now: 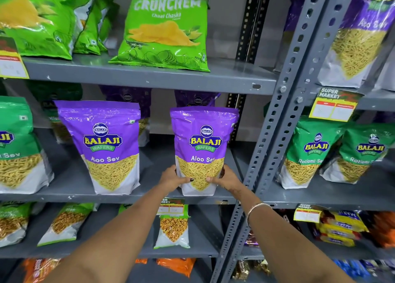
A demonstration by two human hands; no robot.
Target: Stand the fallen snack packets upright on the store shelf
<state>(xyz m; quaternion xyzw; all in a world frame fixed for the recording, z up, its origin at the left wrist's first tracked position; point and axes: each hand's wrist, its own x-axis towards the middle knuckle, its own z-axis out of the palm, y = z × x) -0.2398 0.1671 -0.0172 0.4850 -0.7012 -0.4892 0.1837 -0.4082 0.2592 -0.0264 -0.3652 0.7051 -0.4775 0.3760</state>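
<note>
On the middle shelf (132, 197), near its front edge, the purple Aloo Sev packet (203, 145) stands upright, left hand (174, 179) and right hand (224, 179) clasping its lower sides; let go carelessly and the top-heavy pouch could tip forward off the edge

Head-worn view, close, facing forward and down at shelf (149, 77).

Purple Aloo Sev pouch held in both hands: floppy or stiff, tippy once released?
The Aloo Sev pouch is glossy film, so probably slippery. It looks filled and holds its shape: semi-stiff. Tall over a narrow base, likely tippy once the left hand and right hand release.
</note>
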